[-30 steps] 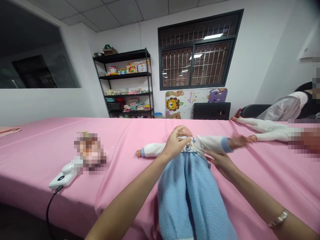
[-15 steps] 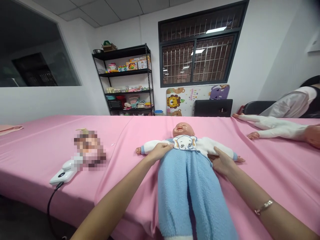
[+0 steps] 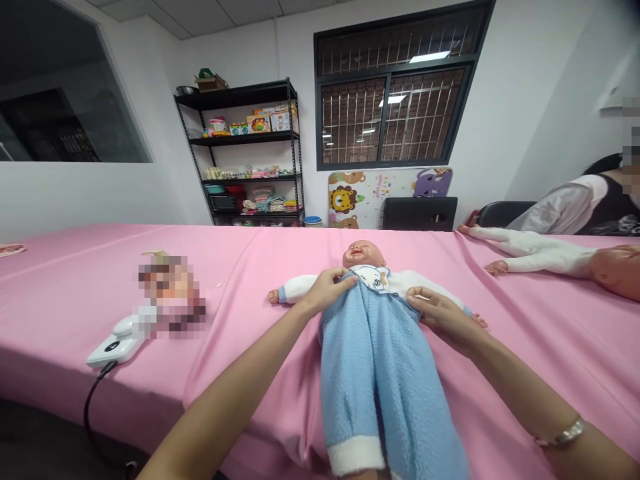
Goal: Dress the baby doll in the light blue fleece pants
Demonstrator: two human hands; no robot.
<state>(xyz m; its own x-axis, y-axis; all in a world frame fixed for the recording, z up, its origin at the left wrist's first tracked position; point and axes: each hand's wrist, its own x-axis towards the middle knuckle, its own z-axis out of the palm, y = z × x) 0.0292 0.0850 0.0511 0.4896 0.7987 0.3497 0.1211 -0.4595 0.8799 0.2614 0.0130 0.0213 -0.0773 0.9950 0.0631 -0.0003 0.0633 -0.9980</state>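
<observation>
Lying on its back on the pink table cover (image 3: 75,293), the baby doll (image 3: 364,256) serves as the landmark, head pointing away from the camera. Far to the doll's left rests a white device (image 3: 111,345) with a dark cable running off the near table edge. Just beside the doll's chest on that side, the left hand (image 3: 327,291) pinches the upper hem of the blue fleece trousers (image 3: 375,373), fingers closed on the fabric. On the doll's other side, the right hand (image 3: 440,313) grips the same hem at the waist, fingers curled on the cloth over the doll's white sleeve.

Half a second ago the blue hem sat lower, below the elephant bib; now it covers part of the bib, so the trousers have been drawn higher up the torso and the dressing looks close to finished at the waist.

Further right of the doll, a second doll in white (image 3: 545,257) lies near another person's sleeve (image 3: 565,210). Behind the doll stand a black shelf (image 3: 245,157) and a cartoon animal mat (image 3: 390,190); no writing on either is legible.
</observation>
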